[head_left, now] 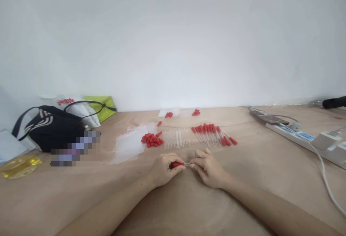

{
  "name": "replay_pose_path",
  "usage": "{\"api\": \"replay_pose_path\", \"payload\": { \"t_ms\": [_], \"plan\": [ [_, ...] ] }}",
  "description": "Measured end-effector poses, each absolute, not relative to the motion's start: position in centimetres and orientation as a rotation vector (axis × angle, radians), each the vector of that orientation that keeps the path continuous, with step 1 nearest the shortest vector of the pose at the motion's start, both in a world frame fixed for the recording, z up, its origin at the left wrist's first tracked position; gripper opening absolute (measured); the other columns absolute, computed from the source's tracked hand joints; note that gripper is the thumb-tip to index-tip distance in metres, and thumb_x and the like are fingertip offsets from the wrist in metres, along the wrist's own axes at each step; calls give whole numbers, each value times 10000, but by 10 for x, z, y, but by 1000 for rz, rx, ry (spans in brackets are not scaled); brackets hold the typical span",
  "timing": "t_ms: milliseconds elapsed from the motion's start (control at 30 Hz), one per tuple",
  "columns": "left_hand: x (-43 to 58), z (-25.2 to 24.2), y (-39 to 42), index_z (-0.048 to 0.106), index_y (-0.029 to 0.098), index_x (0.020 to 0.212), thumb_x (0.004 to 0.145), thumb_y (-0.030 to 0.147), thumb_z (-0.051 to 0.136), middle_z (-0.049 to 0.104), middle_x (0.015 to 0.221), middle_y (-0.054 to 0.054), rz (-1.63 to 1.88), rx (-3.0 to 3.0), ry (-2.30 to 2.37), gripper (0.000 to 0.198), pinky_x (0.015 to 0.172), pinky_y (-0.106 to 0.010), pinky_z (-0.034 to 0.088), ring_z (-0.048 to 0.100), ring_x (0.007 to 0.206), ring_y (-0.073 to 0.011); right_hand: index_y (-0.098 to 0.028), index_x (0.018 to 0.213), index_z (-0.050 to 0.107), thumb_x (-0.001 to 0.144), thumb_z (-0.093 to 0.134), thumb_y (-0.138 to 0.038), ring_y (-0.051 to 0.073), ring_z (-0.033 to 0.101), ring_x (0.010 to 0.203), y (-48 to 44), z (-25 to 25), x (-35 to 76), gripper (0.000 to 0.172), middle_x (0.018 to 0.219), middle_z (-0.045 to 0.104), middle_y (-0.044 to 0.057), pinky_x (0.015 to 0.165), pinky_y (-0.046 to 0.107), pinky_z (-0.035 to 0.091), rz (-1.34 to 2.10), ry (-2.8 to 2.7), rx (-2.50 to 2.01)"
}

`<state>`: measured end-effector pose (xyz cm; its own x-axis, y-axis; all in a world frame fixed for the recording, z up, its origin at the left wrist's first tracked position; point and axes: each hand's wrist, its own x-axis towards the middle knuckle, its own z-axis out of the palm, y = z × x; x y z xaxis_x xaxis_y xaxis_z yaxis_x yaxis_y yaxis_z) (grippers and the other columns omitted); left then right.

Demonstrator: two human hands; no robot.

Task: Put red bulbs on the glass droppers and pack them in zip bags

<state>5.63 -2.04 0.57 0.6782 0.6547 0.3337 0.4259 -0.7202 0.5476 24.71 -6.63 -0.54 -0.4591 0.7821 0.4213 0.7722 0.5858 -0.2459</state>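
Observation:
My left hand (167, 167) is closed on a red rubber bulb (177, 164). A clear dropper tube (187, 164) runs from the bulb's open end to my right hand (207, 167), whose fingertips pinch it. How deep the tube sits in the bulb cannot be made out. Beyond my hands lies a row of bare clear tubes (177, 139), with a heap of loose red bulbs (152, 140) left of it. To the right, several droppers with red bulbs on their tubes (207, 131) lie side by side.
Flat clear zip bags (129, 144) lie left of the bulbs. Two bags with red bulbs (169, 114) are near the wall. At left are a black bag (56, 128) and a yellow packet (21, 167); at right, a power strip (302, 137), a phone (267, 117) and a white cable (323, 171).

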Motion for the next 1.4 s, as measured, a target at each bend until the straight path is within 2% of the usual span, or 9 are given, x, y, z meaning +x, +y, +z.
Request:
{"api": "replay_pose_path", "payload": {
  "t_ms": [233,400,533,633,833,1000,1200,1333,1400],
  "plan": [
    [57,6,-17,645,171,793,697,193,616,582,695,1,650,2384,960,103,561,-201,400,498,589,-103,-182,725,603,809,426,-215,129,444,647,-63,-3,256,199,643,546,18,612,292,199,-281,-2433,-1130],
    [58,2,-15,583,154,940,695,195,597,549,705,17,667,2220,1045,249,496,-180,399,440,513,-71,-177,679,601,783,432,-212,141,510,643,-58,-5,270,202,644,601,28,627,280,255,-141,-2199,-1404],
    [59,3,-17,621,158,842,711,213,579,553,690,8,614,2288,1039,148,512,-182,397,457,540,-80,-186,818,605,763,440,-243,141,550,583,-39,-3,277,183,631,627,3,582,247,317,133,-1845,-1706],
    [59,5,-18,638,163,817,722,218,570,560,696,-1,583,2324,1013,129,535,-188,402,483,567,-89,-172,925,573,747,461,-246,155,579,650,-16,2,273,223,690,645,16,592,242,334,116,-1687,-1876],
    [55,5,-18,639,171,829,732,214,562,565,723,-11,579,2354,959,132,562,-195,414,509,605,-101,-162,860,571,775,432,-300,218,587,831,19,9,260,214,811,655,88,729,317,323,51,-1630,-2225],
    [54,3,-17,636,183,841,741,209,553,570,742,-10,576,2360,939,132,569,-194,418,511,612,-99,-162,746,590,773,417,-375,227,600,790,22,7,259,276,792,659,109,679,318,338,107,-1621,-2264],
    [54,7,-19,637,172,815,746,219,545,573,715,-9,608,2381,971,125,536,-183,407,509,592,-97,-145,862,563,704,475,-499,252,580,839,18,8,263,398,843,649,112,700,336,336,111,-1620,-2274],
    [50,29,-1,614,153,710,762,236,518,609,688,-7,773,2415,1246,137,571,-196,409,535,615,-110,-177,816,567,751,432,-457,220,582,795,14,10,263,318,785,655,62,760,356,294,63,-1617,-2202],
    [46,45,22,597,153,696,756,248,528,619,670,-2,677,2438,1519,133,571,-198,410,552,613,-115,-191,792,583,770,423,-399,201,580,802,13,11,259,263,780,658,47,782,350,268,44,-1650,-2151]
  ]
}}
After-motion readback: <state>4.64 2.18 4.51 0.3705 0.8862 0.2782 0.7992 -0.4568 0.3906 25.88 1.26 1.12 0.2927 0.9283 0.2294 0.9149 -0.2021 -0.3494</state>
